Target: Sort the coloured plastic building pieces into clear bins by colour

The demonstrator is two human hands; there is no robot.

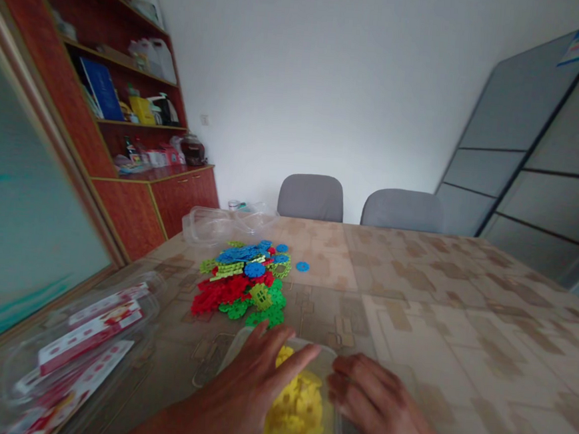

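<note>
Clear tub (337, 429), left grip (251, 378) splayed above, right grip (376, 394) half-curled at rim.

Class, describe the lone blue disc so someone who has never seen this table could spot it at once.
On the patterned table, beyond the tub of yellow pieces, sits a multicoloured heap. Just right of it is a small round blue disc. Unlike the other blue pieces, this one lies apart from the heap.
</note>
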